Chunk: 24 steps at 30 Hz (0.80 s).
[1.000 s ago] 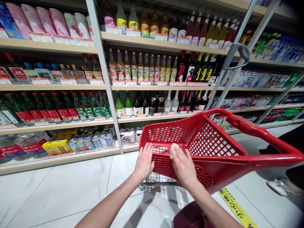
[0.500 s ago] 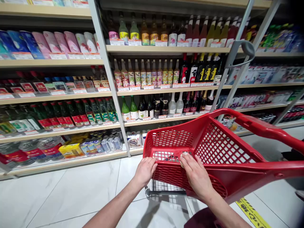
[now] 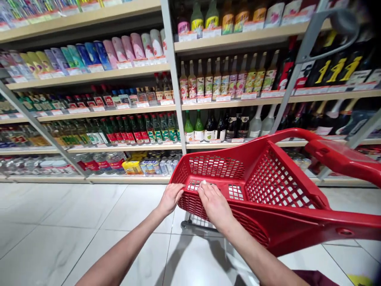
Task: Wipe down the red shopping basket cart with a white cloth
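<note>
A red plastic shopping cart [image 3: 297, 222] with lattice sides stands in front of me, its front end pointing left. At the front corner of its near rim, my left hand [image 3: 170, 197] is closed over the edge. My right hand [image 3: 214, 205] lies a little farther right, curled over the same rim with its fingertips inside the basket. A small whitish spot shows at those fingertips; I cannot make out what it is. The grated basket floor is visible past the right hand. The cart's thick red handle [image 3: 345, 155] rises at the right, with neither hand on it.
Shelves of bottles [image 3: 228, 77] run behind the cart. Further left are cylindrical cans [image 3: 131, 47], green bottles [image 3: 149, 129] and yellow packs [image 3: 132, 167]. A grey looped fitting [image 3: 309, 35] on a pole rises at the right. White tiles [image 3: 89, 222] cover the floor.
The shelves have shifted across the view, revealing more of them at the left. My right hand is closer to my left along the rim. The yellow floor marking has slid toward the lower right corner.
</note>
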### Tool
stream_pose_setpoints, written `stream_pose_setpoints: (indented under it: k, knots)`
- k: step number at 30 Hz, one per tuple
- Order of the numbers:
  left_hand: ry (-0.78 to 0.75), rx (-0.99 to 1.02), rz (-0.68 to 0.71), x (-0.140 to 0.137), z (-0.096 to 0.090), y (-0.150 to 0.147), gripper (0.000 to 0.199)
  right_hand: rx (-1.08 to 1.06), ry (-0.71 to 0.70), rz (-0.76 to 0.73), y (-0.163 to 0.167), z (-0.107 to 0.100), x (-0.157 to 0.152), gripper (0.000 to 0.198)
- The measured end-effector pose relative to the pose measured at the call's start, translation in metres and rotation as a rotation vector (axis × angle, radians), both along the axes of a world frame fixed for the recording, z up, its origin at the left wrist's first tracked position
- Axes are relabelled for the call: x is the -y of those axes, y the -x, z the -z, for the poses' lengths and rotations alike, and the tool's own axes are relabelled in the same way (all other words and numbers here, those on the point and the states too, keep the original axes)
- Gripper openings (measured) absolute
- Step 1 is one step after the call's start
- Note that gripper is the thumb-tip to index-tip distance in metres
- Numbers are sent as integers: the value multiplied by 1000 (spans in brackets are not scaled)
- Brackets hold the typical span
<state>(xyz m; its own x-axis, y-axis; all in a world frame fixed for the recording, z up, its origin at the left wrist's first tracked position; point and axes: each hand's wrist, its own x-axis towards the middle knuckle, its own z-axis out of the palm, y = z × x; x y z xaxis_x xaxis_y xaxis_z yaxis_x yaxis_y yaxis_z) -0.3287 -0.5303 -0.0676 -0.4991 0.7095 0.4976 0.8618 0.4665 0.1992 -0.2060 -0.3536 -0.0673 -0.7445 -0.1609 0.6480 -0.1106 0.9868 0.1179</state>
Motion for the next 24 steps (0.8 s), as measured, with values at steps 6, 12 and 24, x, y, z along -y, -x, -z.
stream_pose_setpoints:
  k: [6, 12, 24]
  knots:
    - [0, 59, -50, 14, 7, 2, 31, 17, -66, 37, -25, -2, -36, 38]
    - [16, 15, -57, 2, 10, -9, 36, 5, -22, -40, 23, 7, 9, 35]
    - [-144, 73, -77, -24, 17, -15, 26, -9, -18, -9, 10, 0, -38, 34]
